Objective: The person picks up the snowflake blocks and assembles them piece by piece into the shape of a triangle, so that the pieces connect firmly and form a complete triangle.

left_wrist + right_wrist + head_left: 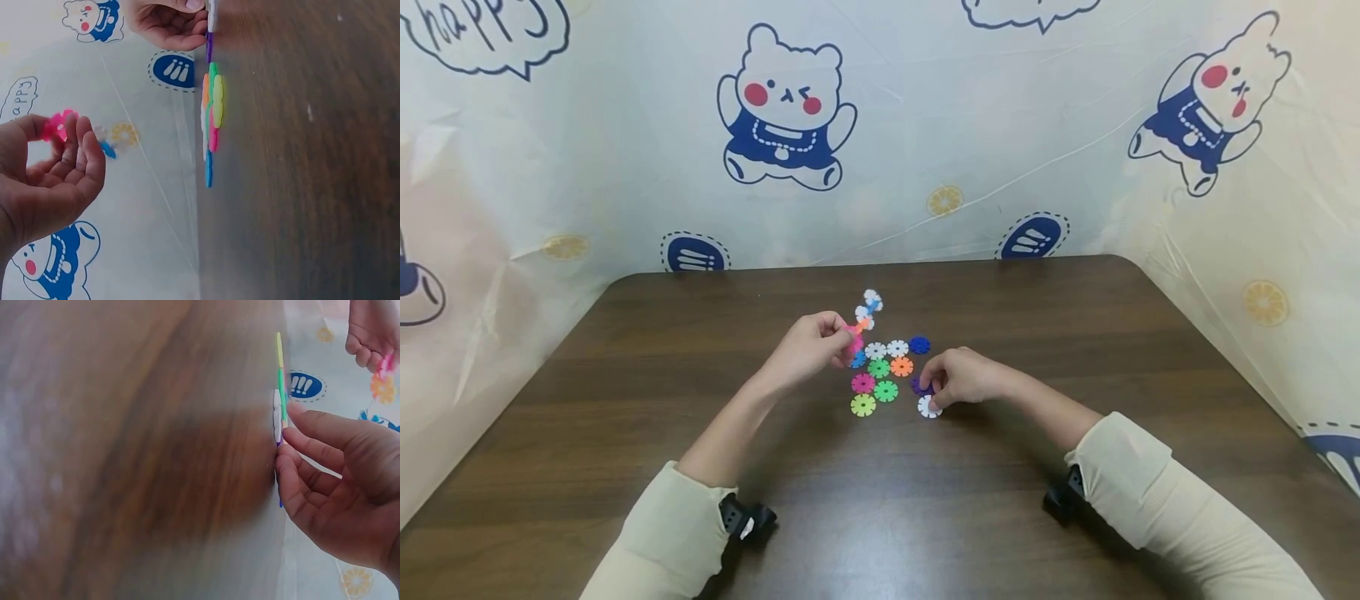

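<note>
My left hand [808, 348] pinches a pink snowflake disc [59, 125], held up off the table. That disc ends a linked chain of orange, white and blue discs [868, 310] reaching away from the hand. Low over the table, my right hand [966, 377] has its thumb and fingertips on a white snowflake disc [927, 408]. A purple disc [917, 386] shows partly under its index finger. Between the hands lie loose discs, among them a yellow-green one [862, 406], an orange one [902, 367], a dark blue one [919, 345] and several green, white and pink ones.
The discs lie flat on a brown wooden table [865, 500] with rounded far corners. A pale sheet [895, 125] printed with cartoon bears hangs behind and at the sides. Each wrist carries a small black camera, as at the left cuff [748, 521].
</note>
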Tool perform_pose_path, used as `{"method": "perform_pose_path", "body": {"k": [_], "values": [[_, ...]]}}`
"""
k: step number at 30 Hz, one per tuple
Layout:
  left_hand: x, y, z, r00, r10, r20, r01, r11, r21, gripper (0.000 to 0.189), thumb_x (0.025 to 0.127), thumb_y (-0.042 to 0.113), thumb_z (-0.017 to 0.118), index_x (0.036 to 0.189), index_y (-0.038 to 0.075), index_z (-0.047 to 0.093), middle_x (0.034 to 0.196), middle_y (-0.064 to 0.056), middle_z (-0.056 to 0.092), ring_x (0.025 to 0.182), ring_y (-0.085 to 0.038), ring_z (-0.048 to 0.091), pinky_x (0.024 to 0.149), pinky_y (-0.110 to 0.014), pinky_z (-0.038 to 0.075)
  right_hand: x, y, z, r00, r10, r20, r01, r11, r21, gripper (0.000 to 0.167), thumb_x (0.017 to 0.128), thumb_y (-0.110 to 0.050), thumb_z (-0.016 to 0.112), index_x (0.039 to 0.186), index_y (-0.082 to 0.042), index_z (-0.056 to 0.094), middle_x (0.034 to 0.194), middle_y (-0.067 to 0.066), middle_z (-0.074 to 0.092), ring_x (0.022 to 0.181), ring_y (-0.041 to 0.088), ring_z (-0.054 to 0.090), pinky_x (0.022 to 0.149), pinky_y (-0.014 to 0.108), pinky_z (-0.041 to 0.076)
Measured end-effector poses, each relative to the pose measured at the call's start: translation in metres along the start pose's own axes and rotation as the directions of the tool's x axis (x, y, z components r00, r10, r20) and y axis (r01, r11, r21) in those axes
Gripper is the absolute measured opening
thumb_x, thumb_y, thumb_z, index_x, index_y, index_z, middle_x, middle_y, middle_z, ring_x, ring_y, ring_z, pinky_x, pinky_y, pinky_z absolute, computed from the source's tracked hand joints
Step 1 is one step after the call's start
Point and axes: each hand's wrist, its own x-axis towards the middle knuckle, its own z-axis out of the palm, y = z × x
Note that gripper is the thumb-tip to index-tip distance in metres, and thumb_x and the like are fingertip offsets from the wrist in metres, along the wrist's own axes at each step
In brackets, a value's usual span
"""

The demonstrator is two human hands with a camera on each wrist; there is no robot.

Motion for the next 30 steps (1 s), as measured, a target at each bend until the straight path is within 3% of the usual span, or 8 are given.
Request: {"method": "perform_pose_path", "body": {"k": [4, 8, 14, 17, 21, 24, 30], "values": [[0.001, -0.001, 0.001, 0.999, -0.013, -0.049, 0.010, 0.999, -0.043, 0.016, 0.093, 0.015, 0.054, 0.100, 0.001, 0.053, 0.084, -0.012, 0.066, 0.081, -0.027, 0.064, 0.080, -0.043, 0.050, -0.001, 0.000, 0.001, 1.000, -0.001, 0.000, 0.001, 1.000, 0.009, 0.021, 0.077, -0.012, 0.075, 0.096, -0.009, 0.066, 0.075, 0.000, 0.055, 0.067, 0.015, 0.049, 0.058, 0.026, 0.042], [0.003, -0.002, 0.003, 0.995, -0.045, -0.084, 0.029, 0.983, -0.184, 0.025, 0.093, 0.016, 0.057, 0.110, 0.000, 0.049, 0.093, -0.013, 0.068, 0.085, -0.023, 0.066, 0.084, -0.040, 0.049, -0.001, -0.001, 0.002, 1.000, -0.016, -0.008, 0.016, 1.000, -0.007, 0.023, 0.076, -0.012, 0.077, 0.096, -0.008, 0.065, 0.074, 0.000, 0.055, 0.066, 0.014, 0.049, 0.058, 0.025, 0.042], [0.005, -0.003, 0.004, 0.992, -0.091, -0.086, 0.053, 0.927, -0.372, 0.025, 0.095, 0.017, 0.053, 0.111, -0.003, 0.052, 0.098, -0.014, 0.067, 0.090, -0.020, 0.065, 0.087, -0.035, 0.048, 0.000, -0.001, 0.003, 0.999, -0.040, 0.001, 0.040, 0.999, -0.023, 0.040, 0.076, -0.011, 0.076, 0.114, -0.008, 0.063, 0.070, -0.001, 0.053, 0.060, 0.011, 0.047, 0.053, 0.023, 0.040], [0.004, -0.001, 0.006, 0.994, -0.084, -0.066, 0.047, 0.901, -0.431, 0.024, 0.097, 0.014, 0.049, 0.112, -0.005, 0.051, 0.104, -0.018, 0.065, 0.091, -0.019, 0.065, 0.090, -0.037, 0.046, 0.001, 0.000, 0.004, 0.999, -0.033, 0.014, 0.033, 0.999, -0.021, 0.039, 0.077, -0.010, 0.075, 0.114, -0.011, 0.065, 0.069, -0.001, 0.053, 0.060, 0.012, 0.047, 0.052, 0.023, 0.040], [0.003, 0.002, 0.008, 0.995, -0.087, -0.056, 0.050, 0.877, -0.478, 0.024, 0.098, 0.013, 0.047, 0.114, -0.005, 0.047, 0.113, -0.022, 0.061, 0.099, -0.024, 0.063, 0.090, -0.034, 0.046, 0.001, 0.000, 0.004, 0.999, -0.048, 0.018, 0.049, 0.998, -0.027, 0.026, 0.077, -0.008, 0.075, 0.102, -0.012, 0.069, 0.070, -0.001, 0.054, 0.062, 0.013, 0.048, 0.054, 0.024, 0.041], [0.003, 0.003, 0.009, 0.993, -0.101, -0.066, 0.057, 0.876, -0.479, 0.026, 0.098, 0.015, 0.047, 0.116, -0.005, 0.048, 0.113, -0.019, 0.062, 0.105, -0.028, 0.060, 0.091, -0.033, 0.045, 0.001, 0.000, 0.004, 0.999, -0.050, 0.006, 0.050, 0.998, -0.030, 0.025, 0.076, -0.007, 0.075, 0.099, -0.010, 0.066, 0.071, -0.001, 0.054, 0.064, 0.013, 0.049, 0.055, 0.024, 0.042], [0.004, 0.002, 0.010, 0.991, -0.109, -0.080, 0.059, 0.881, -0.470, 0.027, 0.099, 0.015, 0.044, 0.115, -0.005, 0.052, 0.109, -0.015, 0.064, 0.100, -0.024, 0.062, 0.094, -0.038, 0.043, 0.002, 0.001, 0.003, 1.000, -0.020, -0.009, 0.019, 0.999, -0.050, 0.041, 0.076, -0.009, 0.076, 0.115, -0.008, 0.060, 0.074, 0.000, 0.053, 0.063, 0.013, 0.048, 0.054, 0.024, 0.041]]}}
